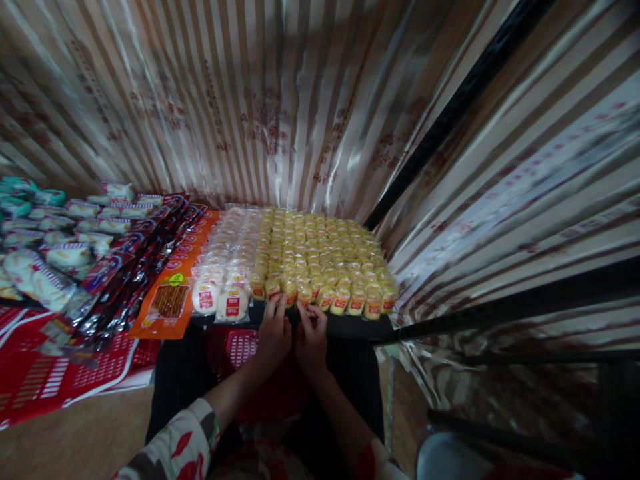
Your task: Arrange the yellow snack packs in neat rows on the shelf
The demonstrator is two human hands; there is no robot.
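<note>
Rows of small yellow wrapped snack cakes (320, 247) stand packed together on a dark shelf in front of me. My left hand (275, 330) is at the front edge, its bent fingers closed against a yellow cake pack in the front row. Just to its right, my right hand (311, 337) has its fingertips on a neighbouring front pack, thumb side towards the left hand. The fingers partly cover these packs. Left of the yellow rows are white round wrapped crackers (233, 303) with red labels, close to my left hand.
An orange bag of stick snacks (170, 303), dark red packs (135, 260) and white wrapped packs (70, 253) fill the left. Red baskets (100, 367) sit below. A striped sheet (300, 100) hangs behind; a black post (450, 100) slants at the right.
</note>
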